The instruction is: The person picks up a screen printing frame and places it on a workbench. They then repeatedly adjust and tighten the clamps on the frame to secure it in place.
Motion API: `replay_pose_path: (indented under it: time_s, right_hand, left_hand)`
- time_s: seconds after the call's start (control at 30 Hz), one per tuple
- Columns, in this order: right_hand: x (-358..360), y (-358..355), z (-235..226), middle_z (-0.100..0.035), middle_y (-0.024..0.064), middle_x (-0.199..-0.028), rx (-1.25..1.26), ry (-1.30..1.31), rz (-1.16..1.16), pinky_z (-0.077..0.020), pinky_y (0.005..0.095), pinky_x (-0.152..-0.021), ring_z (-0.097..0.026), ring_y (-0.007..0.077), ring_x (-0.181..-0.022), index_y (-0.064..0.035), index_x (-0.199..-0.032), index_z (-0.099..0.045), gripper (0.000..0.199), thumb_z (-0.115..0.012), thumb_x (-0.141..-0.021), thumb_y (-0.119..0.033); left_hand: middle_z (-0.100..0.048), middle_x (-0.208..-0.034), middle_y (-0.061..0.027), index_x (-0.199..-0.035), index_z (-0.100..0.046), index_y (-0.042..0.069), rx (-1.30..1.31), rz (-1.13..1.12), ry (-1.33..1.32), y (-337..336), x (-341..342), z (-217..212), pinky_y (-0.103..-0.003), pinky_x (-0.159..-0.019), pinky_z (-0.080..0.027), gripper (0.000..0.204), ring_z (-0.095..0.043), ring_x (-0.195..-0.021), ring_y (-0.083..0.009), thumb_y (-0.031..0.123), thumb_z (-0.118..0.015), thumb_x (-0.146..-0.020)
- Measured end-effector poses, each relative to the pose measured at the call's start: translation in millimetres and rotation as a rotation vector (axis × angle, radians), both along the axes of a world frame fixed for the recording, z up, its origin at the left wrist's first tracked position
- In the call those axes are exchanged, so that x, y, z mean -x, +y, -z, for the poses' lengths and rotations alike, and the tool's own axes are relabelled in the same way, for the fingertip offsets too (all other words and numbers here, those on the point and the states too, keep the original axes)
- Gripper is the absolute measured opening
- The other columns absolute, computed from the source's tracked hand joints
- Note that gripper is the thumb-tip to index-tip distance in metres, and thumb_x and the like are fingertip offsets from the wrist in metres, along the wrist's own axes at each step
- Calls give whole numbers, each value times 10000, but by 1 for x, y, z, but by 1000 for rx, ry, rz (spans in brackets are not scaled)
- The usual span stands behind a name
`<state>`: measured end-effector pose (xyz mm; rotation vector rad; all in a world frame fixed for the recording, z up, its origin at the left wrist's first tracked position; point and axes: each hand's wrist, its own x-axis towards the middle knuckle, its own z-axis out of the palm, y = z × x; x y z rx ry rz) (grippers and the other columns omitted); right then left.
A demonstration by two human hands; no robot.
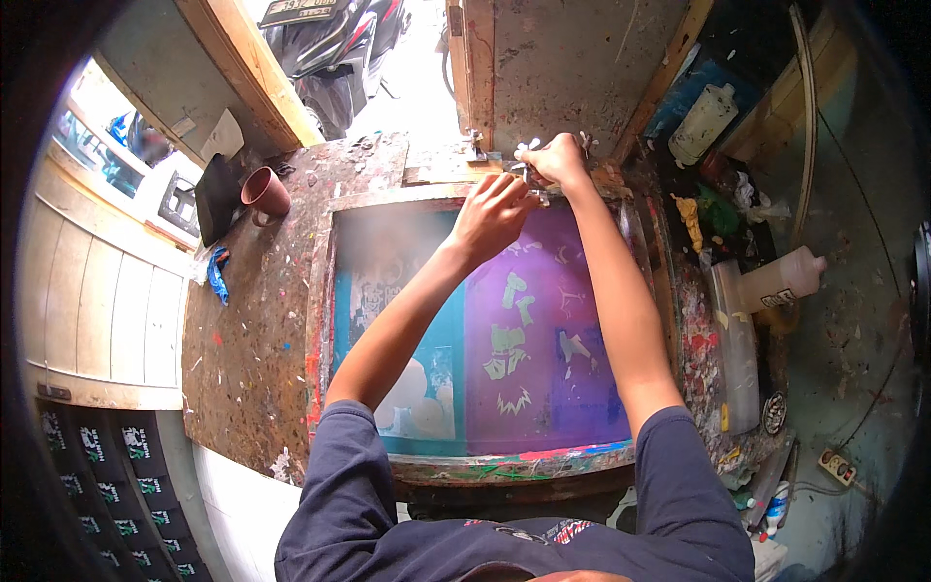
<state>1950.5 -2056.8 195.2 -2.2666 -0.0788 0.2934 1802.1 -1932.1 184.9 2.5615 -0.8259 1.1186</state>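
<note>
Left hand (493,215), right hand (559,161) at worktop's (257,339) far edge; fingers curled, I cannot tell pinch; frame (323,291) may slip if clamp (527,174) loosens.

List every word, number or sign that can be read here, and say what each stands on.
Motorcycle plate, top edge: light characters on dark; not copied out.
Black panels, lower left: repeated white and green print with lettering; not copied out.
Dark shirt being worn: red and white chest print, too slanted to read surely.
Pale bottle, right: small dark label, too small to read.
Framed screen: letter-like marks, left part, too faint.
</note>
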Motion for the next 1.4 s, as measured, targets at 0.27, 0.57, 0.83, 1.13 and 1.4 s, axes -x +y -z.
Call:
replay_pose_path:
  time_s: [0.27,0.57,0.83,1.13,1.4]
  right_hand:
    - [-12,13,2,-708,202,-1047,240,-71,-65,-543,399,-873,-690,340,-981,-9,-954,-732,489,-835,-622,-352]
    - [10,11,-4,-696,215,-1079,220,-131,-22,-542,419,-865,-680,344,-1013,-15,-990,-728,511,-830,-687,-413]
    - [-4,8,11,-718,214,-869,152,-141,-69,-549,401,-779,-714,302,-843,35,-831,-725,495,-827,-706,-433]
    - [-12,6,16,-626,71,-562,17,-69,-163,-446,313,-482,-582,126,-490,17,-706,-701,413,-780,-813,-374]
    - [-16,4,19,-626,81,-551,-54,-12,-196,-465,320,-549,-574,149,-506,-20,-624,-689,436,-801,-781,-410]
  left_hand:
    - [-600,-1052,-99,-1121,-603,78,244,-44,186,13,-23,14,-427,-969,-425,539,-559,-1062,-294,209,-802,-638]
    - [-607,-1238,-122,-1211,-594,73,133,-55,470,41,-65,29,-451,-1097,-323,629,-480,-1282,-290,268,-809,-653]
    - [-593,-1289,-90,-1242,-581,104,84,-18,570,46,-71,28,-529,-1128,-247,572,-443,-1340,-251,316,-748,-738]
    - [-564,-1284,-143,-1232,-553,63,90,-4,587,45,-72,24,-466,-1105,-312,648,-473,-1286,-280,259,-805,-668]
    - [-538,-1196,-143,-1185,-599,81,127,-2,464,49,-75,31,-453,-1015,-411,637,-468,-1191,-339,214,-824,-605]
